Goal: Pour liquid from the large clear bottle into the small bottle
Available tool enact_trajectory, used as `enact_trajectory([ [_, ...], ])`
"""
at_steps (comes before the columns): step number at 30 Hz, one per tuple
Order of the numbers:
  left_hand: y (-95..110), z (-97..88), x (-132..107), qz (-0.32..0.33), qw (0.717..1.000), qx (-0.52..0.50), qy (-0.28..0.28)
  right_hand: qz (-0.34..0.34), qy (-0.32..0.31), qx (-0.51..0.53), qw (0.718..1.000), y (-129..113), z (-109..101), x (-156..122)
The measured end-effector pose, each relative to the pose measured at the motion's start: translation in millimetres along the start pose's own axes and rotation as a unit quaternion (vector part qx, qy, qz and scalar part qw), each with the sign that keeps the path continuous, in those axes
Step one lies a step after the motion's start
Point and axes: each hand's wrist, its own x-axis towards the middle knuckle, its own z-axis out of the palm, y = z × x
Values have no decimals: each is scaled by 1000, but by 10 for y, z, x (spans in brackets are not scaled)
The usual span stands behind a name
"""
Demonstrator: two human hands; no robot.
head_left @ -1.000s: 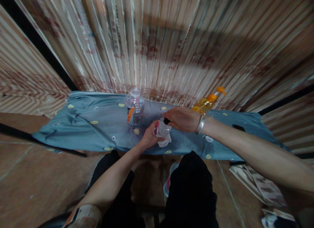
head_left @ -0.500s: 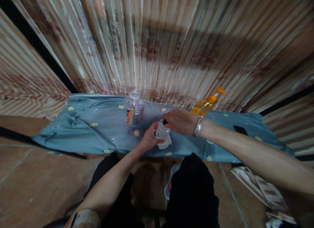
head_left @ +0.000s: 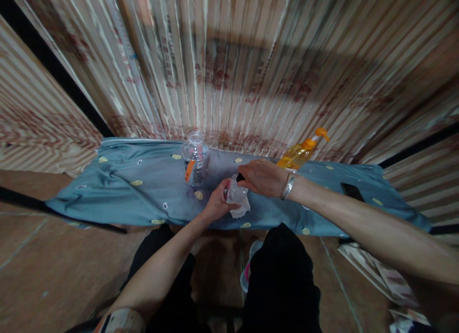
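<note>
My left hand (head_left: 218,202) is wrapped round a small translucent container (head_left: 237,192) from its left side. Over the container's far right edge, my right hand (head_left: 263,177) pinches a small black piece (head_left: 241,178); its lower end and exact kind I cannot make out. A folded white tissue (head_left: 241,209) lies on the cloth under the container. To the left of my hands stands a clear plastic bottle (head_left: 196,163) without a cap, bearing an orange label. Just behind my right wrist is a pump bottle (head_left: 299,154) of yellow liquid with an orange pump head.
A blue-green cloth with pineapple prints (head_left: 118,180) covers the narrow table. A dark phone (head_left: 352,191) lies at the right, beyond my right forearm. Striped curtains (head_left: 229,75) hang right behind the table. On the floor between my legs is a pale bucket (head_left: 245,278), partly hidden.
Both hands stay at the container with almost the same grip. The view has shifted very slightly; nothing else has visibly moved.
</note>
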Motion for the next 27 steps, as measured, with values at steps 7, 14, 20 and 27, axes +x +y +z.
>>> enact_trajectory([
  [7,59,-45,-28,-7,1000,-1,-3,136,124,198,963,429,544,-72],
  [14,-59,-84,-30,-10,999,-37,9,253,81,190,945,80,1695,117],
  [20,-122,-73,0,-17,998,-61,5,298,140,306,893,-185,1957,334],
  [27,-99,-73,-25,-6,998,-57,-9,314,220,423,821,-69,1942,390],
])
